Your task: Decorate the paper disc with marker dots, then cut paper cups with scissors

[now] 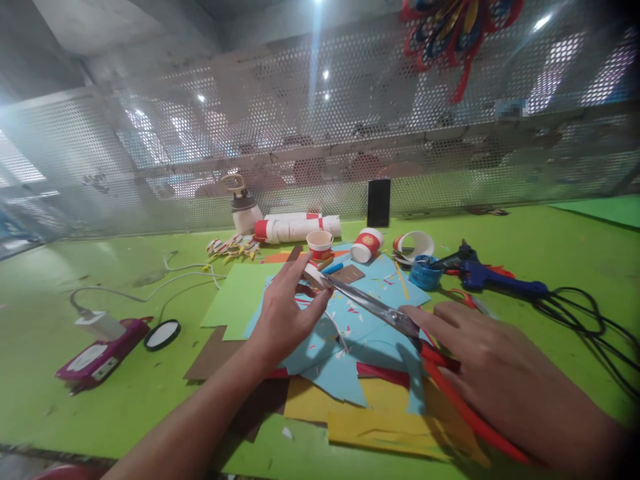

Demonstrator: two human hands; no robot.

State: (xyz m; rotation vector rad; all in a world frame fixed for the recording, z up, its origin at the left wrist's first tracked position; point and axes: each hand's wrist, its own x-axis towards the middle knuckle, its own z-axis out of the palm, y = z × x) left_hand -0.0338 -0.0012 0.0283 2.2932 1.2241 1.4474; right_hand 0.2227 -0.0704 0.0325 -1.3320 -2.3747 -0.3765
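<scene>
My left hand (285, 313) pinches a small white piece of paper (316, 275) between thumb and fingers. Wrapped around the red handles of a large pair of scissors (377, 308) is my right hand (493, 363). The blade tips reach the white piece beside my left thumb; whether the blades are parted there I cannot tell. Below both hands lies light blue paper (325, 357) strewn with small red, white and yellow scraps. A red and white paper cup (320, 244) stands just beyond my left fingers, and another cup (367, 245) lies tipped on its side.
Stacked paper cups (300, 230) lie near a spray bottle (245, 210) at the back. A blue glue gun (500, 280) and its black cable sit right, near a blue tape roll (425, 272). A purple power strip (103, 353) is left; a phone (379, 203) stands behind.
</scene>
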